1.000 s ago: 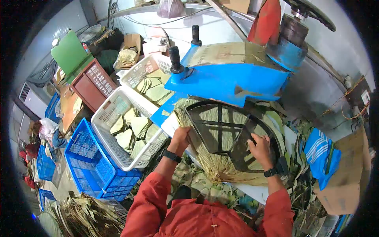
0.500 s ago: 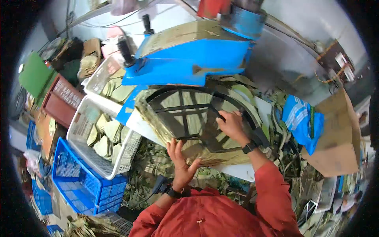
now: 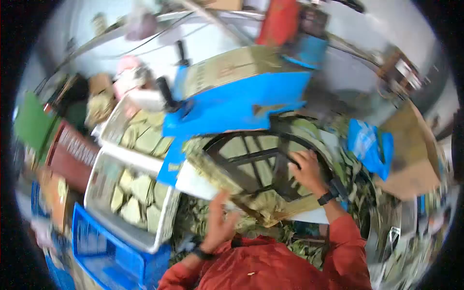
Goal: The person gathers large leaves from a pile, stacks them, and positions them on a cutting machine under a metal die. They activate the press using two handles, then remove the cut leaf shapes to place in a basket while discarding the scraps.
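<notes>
A black metal frame with crossbars lies on a stack of dried green-yellow leaves on a white board under a blue press machine. My right hand rests flat on the frame's right side. Fingers spread, my left hand is raised at the near edge of the leaf stack, and the blur hides whether it touches the leaves. Both arms wear red sleeves and wrist bands.
Two white baskets with cut leaf pieces stand to the left, above a blue crate. A blue bag and a cardboard box lie to the right. Leaf scraps cover the floor below the board.
My left hand left the frame's left side and dropped to the near edge of the leaf stack. The head has turned and the view is now blurred. My right hand stays on the frame.
</notes>
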A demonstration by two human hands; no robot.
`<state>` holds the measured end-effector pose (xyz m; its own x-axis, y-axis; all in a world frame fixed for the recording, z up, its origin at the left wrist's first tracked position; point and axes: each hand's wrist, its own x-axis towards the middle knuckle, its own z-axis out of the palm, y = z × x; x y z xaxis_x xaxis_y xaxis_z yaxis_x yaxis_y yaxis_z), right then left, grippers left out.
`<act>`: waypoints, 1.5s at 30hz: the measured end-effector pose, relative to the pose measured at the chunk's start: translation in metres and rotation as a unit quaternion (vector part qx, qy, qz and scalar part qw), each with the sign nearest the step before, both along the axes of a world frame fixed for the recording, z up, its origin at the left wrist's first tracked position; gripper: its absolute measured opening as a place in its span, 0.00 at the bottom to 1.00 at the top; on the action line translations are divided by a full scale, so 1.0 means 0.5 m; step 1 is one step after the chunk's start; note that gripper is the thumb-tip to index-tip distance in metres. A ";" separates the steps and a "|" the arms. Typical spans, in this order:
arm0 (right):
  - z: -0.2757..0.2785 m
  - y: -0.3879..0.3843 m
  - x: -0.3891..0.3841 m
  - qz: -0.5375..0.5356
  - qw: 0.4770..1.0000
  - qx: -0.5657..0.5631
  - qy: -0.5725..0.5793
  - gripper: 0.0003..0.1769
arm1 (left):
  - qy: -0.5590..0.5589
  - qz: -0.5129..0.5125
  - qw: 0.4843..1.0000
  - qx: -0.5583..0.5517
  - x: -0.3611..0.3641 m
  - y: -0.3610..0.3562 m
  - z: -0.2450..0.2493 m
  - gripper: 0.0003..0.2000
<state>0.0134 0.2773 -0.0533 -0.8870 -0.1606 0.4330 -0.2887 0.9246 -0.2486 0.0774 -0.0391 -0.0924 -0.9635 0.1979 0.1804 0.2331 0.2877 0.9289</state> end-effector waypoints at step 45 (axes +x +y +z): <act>0.263 -0.097 0.206 0.037 0.720 -0.691 -0.055 0.19 | -0.160 -0.263 0.904 0.297 -0.268 -0.073 0.325 0.23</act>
